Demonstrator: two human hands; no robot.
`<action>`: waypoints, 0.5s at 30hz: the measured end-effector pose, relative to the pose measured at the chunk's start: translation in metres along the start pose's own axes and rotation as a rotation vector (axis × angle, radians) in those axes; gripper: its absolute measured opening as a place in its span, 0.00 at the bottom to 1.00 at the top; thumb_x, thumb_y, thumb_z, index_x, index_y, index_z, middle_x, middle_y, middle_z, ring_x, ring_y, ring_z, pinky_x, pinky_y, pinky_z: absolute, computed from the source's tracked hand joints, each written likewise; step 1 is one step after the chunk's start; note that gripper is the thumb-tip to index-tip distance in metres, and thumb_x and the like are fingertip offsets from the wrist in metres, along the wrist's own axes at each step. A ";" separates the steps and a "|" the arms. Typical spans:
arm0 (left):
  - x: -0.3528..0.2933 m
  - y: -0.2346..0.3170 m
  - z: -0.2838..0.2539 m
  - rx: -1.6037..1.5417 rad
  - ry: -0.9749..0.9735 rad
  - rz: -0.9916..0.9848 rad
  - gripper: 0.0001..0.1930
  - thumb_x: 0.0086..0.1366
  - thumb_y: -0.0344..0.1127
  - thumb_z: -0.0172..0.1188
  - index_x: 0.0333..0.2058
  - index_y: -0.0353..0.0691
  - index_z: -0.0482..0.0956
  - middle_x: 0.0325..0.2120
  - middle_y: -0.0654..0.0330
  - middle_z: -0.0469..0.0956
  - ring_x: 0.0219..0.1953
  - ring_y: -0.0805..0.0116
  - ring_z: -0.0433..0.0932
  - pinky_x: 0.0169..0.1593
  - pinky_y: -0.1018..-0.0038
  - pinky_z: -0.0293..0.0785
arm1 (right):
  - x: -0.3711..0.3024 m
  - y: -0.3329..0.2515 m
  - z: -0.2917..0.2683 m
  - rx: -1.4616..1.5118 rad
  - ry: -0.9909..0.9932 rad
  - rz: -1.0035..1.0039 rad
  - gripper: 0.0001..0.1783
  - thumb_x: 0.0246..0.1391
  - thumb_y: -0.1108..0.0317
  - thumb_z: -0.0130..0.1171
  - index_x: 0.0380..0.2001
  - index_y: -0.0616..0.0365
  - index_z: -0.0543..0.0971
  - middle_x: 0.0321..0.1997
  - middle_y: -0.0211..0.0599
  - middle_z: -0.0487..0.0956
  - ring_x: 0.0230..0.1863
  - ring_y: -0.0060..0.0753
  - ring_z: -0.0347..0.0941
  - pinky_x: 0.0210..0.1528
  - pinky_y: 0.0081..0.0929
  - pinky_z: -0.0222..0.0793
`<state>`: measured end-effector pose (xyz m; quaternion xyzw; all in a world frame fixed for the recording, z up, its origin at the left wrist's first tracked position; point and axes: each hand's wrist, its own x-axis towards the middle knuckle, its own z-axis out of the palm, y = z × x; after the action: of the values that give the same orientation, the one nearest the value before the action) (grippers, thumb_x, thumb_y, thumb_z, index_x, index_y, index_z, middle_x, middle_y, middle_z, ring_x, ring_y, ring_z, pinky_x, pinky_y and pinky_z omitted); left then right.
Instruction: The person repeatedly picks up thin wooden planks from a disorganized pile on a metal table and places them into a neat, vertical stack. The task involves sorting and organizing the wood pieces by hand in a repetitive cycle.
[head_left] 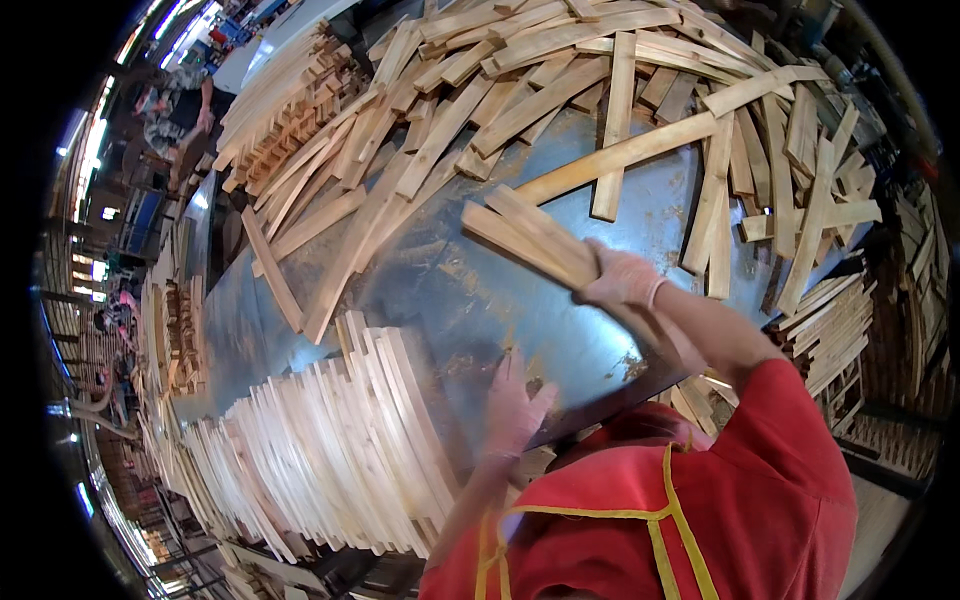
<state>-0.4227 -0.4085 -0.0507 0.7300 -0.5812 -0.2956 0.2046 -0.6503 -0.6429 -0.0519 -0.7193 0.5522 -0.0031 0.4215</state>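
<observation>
On metal table (pixel 480 300): right hand (pixel 622 280) gripping slats (pixel 530 240); left hand (pixel 512 405) spread flat; workshop beyond, seemingly.

Bare metal shows on the bench (pixel 450 290) between the loose slat pile (pixel 560 80) at the far side and the stacked row of slats (pixel 340 440) near the left hand (pixel 512 405); elsewhere wood blocks passage.

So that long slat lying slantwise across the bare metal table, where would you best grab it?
Probably at its lower left end, coming from the near side. The long slat rests flat on the metal table, and that end lies free on bare metal, while its upper right end runs in among other slats. The right hand already holds a few slats just below it.
</observation>
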 end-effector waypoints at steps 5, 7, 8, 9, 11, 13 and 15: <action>0.034 0.006 0.016 -1.338 -0.049 -0.403 0.29 0.67 0.34 0.67 0.66 0.39 0.72 0.49 0.55 0.83 0.51 0.59 0.84 0.57 0.67 0.82 | -0.001 -0.084 0.040 0.317 -0.203 -0.239 0.43 0.47 0.43 0.72 0.60 0.63 0.79 0.50 0.64 0.84 0.53 0.54 0.83 0.60 0.41 0.76; 0.034 -0.016 0.006 -1.425 -0.044 -0.488 0.26 0.65 0.29 0.67 0.62 0.38 0.74 0.50 0.55 0.83 0.48 0.58 0.86 0.53 0.62 0.86 | 0.023 -0.086 0.013 -0.011 -0.166 -0.309 0.32 0.48 0.49 0.70 0.51 0.61 0.83 0.49 0.63 0.84 0.52 0.58 0.82 0.59 0.45 0.75; 0.031 -0.028 0.000 -1.447 -0.057 -0.529 0.26 0.65 0.29 0.66 0.62 0.38 0.74 0.50 0.54 0.83 0.48 0.57 0.86 0.53 0.60 0.86 | 0.042 -0.077 -0.014 -0.119 0.022 -0.391 0.26 0.48 0.53 0.69 0.46 0.60 0.84 0.48 0.61 0.84 0.51 0.60 0.81 0.58 0.48 0.75; 0.027 -0.039 -0.005 -1.474 -0.071 -0.570 0.26 0.65 0.28 0.66 0.62 0.37 0.74 0.50 0.53 0.83 0.48 0.56 0.86 0.52 0.59 0.87 | 0.062 -0.067 -0.041 -0.425 0.410 -0.470 0.23 0.44 0.57 0.68 0.43 0.57 0.83 0.48 0.55 0.84 0.55 0.59 0.78 0.58 0.52 0.74; 0.018 -0.057 -0.012 -1.587 -0.077 -0.577 0.25 0.65 0.27 0.65 0.62 0.35 0.74 0.49 0.51 0.84 0.47 0.53 0.87 0.52 0.58 0.87 | 0.087 -0.040 -0.081 -0.643 0.499 -0.355 0.28 0.48 0.55 0.70 0.53 0.52 0.81 0.52 0.48 0.85 0.62 0.52 0.75 0.63 0.46 0.73; 0.006 -0.065 -0.014 -1.624 -0.072 -0.570 0.25 0.65 0.26 0.65 0.61 0.34 0.73 0.49 0.49 0.85 0.47 0.52 0.87 0.51 0.57 0.88 | 0.100 -0.028 -0.091 -0.766 0.176 -0.244 0.31 0.52 0.53 0.70 0.59 0.50 0.79 0.51 0.50 0.85 0.62 0.52 0.77 0.63 0.45 0.74; -0.008 -0.067 -0.011 -1.601 -0.054 -0.508 0.25 0.65 0.26 0.65 0.61 0.32 0.73 0.48 0.47 0.85 0.47 0.51 0.87 0.52 0.57 0.88 | 0.094 -0.026 -0.076 -0.652 0.032 -0.295 0.35 0.51 0.50 0.70 0.60 0.52 0.78 0.48 0.53 0.86 0.56 0.56 0.82 0.59 0.49 0.78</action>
<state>-0.3679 -0.3855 -0.0844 0.4656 -0.0187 -0.6733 0.5741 -0.6284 -0.7629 -0.0304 -0.8878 0.4209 0.1010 0.1562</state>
